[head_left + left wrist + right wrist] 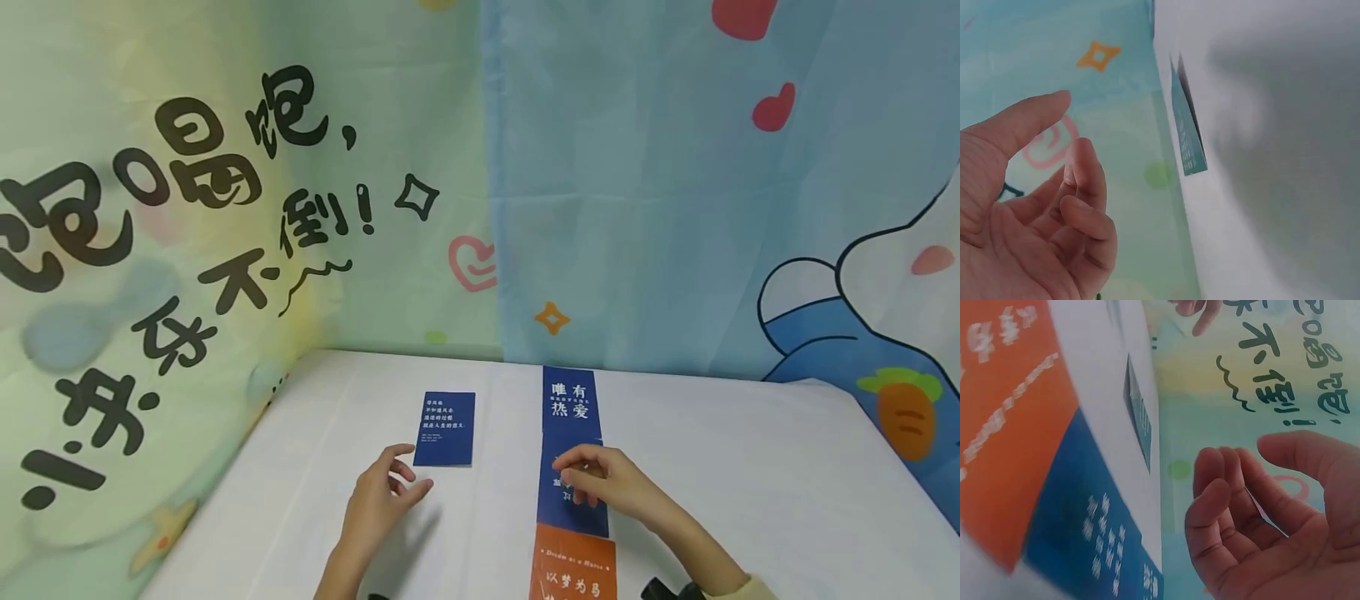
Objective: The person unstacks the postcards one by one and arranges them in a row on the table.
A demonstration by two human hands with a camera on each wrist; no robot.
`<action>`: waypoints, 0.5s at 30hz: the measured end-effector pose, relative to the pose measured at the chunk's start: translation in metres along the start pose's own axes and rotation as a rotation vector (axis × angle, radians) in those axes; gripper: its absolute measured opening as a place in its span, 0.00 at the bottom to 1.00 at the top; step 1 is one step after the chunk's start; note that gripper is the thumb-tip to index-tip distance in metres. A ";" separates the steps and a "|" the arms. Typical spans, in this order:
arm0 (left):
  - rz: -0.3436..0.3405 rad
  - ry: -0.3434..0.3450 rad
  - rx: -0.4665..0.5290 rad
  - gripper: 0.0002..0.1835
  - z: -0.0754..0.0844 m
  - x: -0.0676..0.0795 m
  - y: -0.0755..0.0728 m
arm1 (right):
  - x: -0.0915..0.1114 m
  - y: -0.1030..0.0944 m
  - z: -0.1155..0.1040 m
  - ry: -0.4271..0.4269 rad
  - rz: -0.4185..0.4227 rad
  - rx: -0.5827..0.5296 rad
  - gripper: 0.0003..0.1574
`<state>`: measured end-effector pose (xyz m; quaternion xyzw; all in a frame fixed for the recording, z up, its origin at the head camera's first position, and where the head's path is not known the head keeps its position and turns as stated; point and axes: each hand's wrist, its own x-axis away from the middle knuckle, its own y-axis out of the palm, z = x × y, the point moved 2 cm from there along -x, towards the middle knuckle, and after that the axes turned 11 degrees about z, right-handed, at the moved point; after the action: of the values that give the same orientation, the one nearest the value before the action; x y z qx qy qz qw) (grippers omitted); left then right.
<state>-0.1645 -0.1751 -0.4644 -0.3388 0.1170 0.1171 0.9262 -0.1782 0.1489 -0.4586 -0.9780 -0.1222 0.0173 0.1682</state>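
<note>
Above the white tabletop, my left hand [382, 496] has loosely bent fingers around empty space, close to the near edge of a single blue card [444, 442] with white writing. In the left wrist view that blue card [1189, 137] lies beyond the fingertips. My right hand [603, 479] hovers over a column of printed cards, fingers lightly curled with nothing between them. It partly hides the middle blue card [553, 512]. Another blue card [572, 421] continues the column at the far end, and an orange card [573, 542] sits at the near end, cut off by the frame.
A white cloth [322, 450] covers the table. Behind it and on the left hangs a printed curtain [637, 208] with large black characters, hearts and a cartoon figure. The single card lies left of the column, with white cloth between them.
</note>
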 end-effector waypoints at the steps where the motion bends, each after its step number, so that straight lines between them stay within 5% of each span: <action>1: 0.007 -0.003 0.005 0.28 0.000 -0.003 0.000 | -0.004 0.001 -0.002 -0.007 0.005 0.000 0.20; 15: -0.002 -0.065 0.014 0.30 -0.026 -0.019 0.017 | -0.062 0.006 -0.016 -0.121 -0.077 0.012 0.18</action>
<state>-0.1908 -0.1820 -0.4878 -0.3286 0.0872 0.1265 0.9319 -0.2353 0.1226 -0.4456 -0.9687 -0.1696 0.0704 0.1668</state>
